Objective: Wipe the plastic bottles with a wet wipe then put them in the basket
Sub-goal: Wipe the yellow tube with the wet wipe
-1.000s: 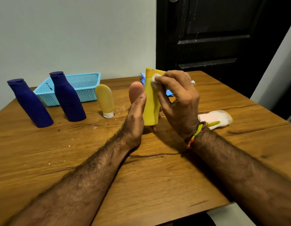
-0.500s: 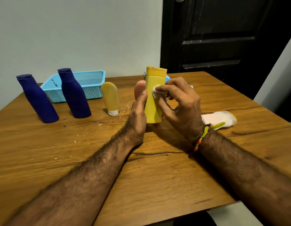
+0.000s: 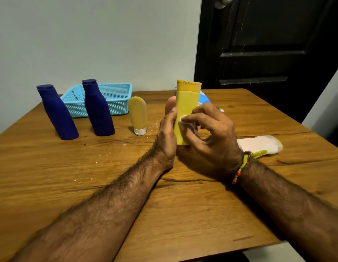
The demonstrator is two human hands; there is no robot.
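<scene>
The left hand (image 3: 167,135) grips the upright yellow bottle (image 3: 186,112) above the counter (image 3: 164,205). The right hand (image 3: 213,133) pinches a wipe (image 3: 185,122) against its front. The basket (image 3: 119,103) stands well apart at the back left.

Open wood across the near half of the table (image 3: 107,186), wide enough for either forearm. Toward the basket (image 3: 115,95) at the far left, blocked in front by two blue bottles (image 3: 98,110) standing close together, a narrow gap between them. Beside these, a small upright yellow tube (image 3: 138,114), with clearer passage to its right. Flat white pouch (image 3: 259,144) lying at far right
</scene>
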